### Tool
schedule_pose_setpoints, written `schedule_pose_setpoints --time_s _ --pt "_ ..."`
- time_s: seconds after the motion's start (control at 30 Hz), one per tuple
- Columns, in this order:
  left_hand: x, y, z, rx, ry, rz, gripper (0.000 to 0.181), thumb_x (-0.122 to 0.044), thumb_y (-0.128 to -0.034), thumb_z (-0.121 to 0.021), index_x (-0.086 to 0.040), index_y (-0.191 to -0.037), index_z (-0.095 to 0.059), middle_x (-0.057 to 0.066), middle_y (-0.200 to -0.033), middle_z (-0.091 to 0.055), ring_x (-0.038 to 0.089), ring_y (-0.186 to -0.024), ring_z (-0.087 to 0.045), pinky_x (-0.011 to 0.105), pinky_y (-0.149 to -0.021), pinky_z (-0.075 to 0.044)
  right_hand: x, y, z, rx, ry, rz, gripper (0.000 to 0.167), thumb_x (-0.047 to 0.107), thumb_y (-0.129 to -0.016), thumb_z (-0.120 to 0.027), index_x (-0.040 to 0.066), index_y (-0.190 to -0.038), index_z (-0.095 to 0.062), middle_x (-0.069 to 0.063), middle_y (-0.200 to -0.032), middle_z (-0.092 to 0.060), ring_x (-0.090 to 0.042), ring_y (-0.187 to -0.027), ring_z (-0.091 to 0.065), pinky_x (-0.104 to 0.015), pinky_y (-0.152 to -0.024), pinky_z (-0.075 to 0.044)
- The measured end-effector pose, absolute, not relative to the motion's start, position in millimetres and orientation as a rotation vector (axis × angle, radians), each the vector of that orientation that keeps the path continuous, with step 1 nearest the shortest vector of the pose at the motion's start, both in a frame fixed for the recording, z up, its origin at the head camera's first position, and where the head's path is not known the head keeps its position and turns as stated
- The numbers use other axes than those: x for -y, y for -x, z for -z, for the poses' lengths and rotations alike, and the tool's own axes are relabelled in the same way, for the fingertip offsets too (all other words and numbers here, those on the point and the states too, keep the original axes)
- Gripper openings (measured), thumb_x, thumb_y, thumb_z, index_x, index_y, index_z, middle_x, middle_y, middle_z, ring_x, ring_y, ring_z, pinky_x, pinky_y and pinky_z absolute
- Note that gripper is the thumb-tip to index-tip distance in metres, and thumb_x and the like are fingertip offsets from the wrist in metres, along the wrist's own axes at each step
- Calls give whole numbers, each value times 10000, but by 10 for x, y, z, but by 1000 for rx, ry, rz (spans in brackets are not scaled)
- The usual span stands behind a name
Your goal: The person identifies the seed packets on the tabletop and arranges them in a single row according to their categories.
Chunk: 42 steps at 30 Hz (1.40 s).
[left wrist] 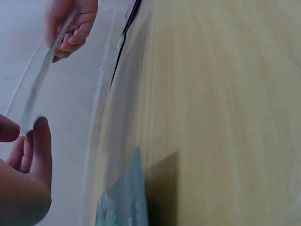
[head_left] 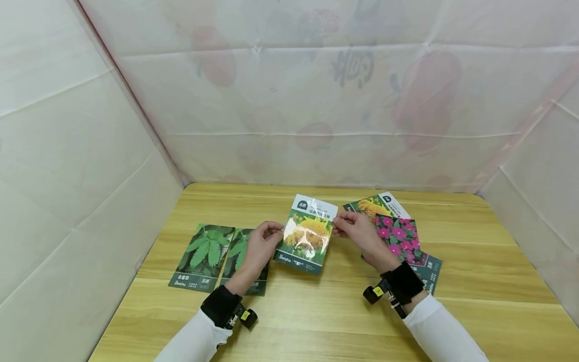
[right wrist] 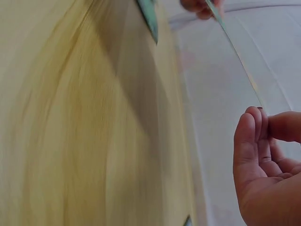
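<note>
Sitting around the middle of the frame, a yellow-flower packet (head_left: 305, 236) faces up at the head camera, white band at the top, dark "Beishu" strip along the bottom, shiny glare across the bloom. It's lifted off the desk (head_left: 316, 322), and both wrist cams catch it nearly edge-on between the hands. The left hand (head_left: 260, 246) has its grip pinching the packet's left edge, and the right hand (head_left: 359, 231) has its grip pinching the right edge near the top, thumb against fingers.

Just left of that, a green-leaf packet (head_left: 232, 254) lies partly under the left forearm, and right beside it, further toward the left of the frame, there's a matching leaf packet (head_left: 203, 256).

Over on the right side it's a messier overlap: a second yellow-flower packet (head_left: 371, 206) tilted at the top, a pink-flower packet (head_left: 401, 235) covering part of it, and a dark-green packet corner (head_left: 431, 274) poking out lower down.

Both wrists wear black straps (head_left: 221, 305) with little cameras (head_left: 246, 318), below them white sleeves (head_left: 194, 337). Pale fabric walls (head_left: 271, 100) with faded fruit prints fill the top.
</note>
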<state>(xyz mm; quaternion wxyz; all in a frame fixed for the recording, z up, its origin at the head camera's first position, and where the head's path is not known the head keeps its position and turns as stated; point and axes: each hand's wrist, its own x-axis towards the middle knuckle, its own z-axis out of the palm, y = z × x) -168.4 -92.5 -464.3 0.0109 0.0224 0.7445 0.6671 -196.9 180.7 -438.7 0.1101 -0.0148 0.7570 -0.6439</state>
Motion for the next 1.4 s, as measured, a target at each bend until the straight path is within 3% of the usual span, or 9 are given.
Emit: schedule_pose_setpoints --time_s 0.2,0.4,0.5,0.73,0.97,1.17,1.3,1.4 --pt "980 1718 4622 -2258 -54 -2180 220 -40 -1010 -558 41 -1210 -597 272 -1223 -571 380 -1082 -610 487 -944 -550 -1731 1957 4437 -2161 72 1867 310 139 -1022 -585 -114 -1200 -601 -124 -955 -682 -166 -858 -690 -380 -861 -609" --pt "1047 1709 4589 -2289 -38 -2188 214 -85 -1025 -545 2 -1211 -605 260 -1248 -564 426 -1127 -579 514 -973 -528 -1680 1951 4518 -2104 73 1831 329 126 -1015 -590 -132 -1219 -593 -154 -980 -686 -143 -836 -688 -325 -811 -618" --pt "1080 1720 4645 -2315 -72 -2196 247 -131 -1028 -556 -5 -1237 -594 260 -1257 -564 414 -1134 -574 518 -978 -520 -1658 1951 4549 -2096 80 1800 325 126 -1019 -581 -131 -1217 -594 -124 -952 -696 -155 -841 -694 -321 -803 -620" --pt "1180 1908 5152 -2432 -181 -2194 361 -370 -1025 -576 -119 -1286 -581 131 -1262 -594 209 -1124 -582 346 -966 -523 -1588 1972 4627 -2052 81 1763 313 116 -1023 -570 -117 -1230 -597 -106 -918 -702 -149 -821 -689 -322 -803 -619" --pt "1189 1984 5289 -2384 -142 -2263 324 -340 -1018 -596 -131 -1265 -588 66 -1248 -605 175 -1144 -582 377 -1006 -511 -1520 1995 4719 -2029 71 1741 309 105 -1026 -565 -108 -1248 -597 -97 -914 -693 -141 -812 -679 -294 -791 -615" --pt "1186 1943 5235 -2424 -219 -2258 349 -327 -1031 -575 -79 -1277 -589 127 -1245 -605 180 -1120 -591 335 -956 -529 -1471 1999 4783 -2021 41 1743 296 91 -1022 -564 -108 -1237 -603 -108 -908 -688 -144 -795 -676 -279 -768 -615" --pt "1145 1796 4918 -2407 -197 -2241 264 -208 -1043 -548 -44 -1244 -600 193 -1228 -601 293 -1133 -589 436 -965 -525 -1447 1998 4823 -2035 14 1728 297 85 -1019 -569 -111 -1238 -609 -117 -905 -693 -138 -786 -679 -276 -754 -618" --pt "1095 1686 4642 -2357 -103 -2232 203 -150 -1033 -557 -56 -1203 -617 163 -1202 -615 342 -1154 -580 498 -1008 -501 -1431 1988 4831 -2071 12 1720 293 75 -1015 -569 -121 -1227 -619 -134 -899 -701 -135 -775 -684 -283 -745 -622"
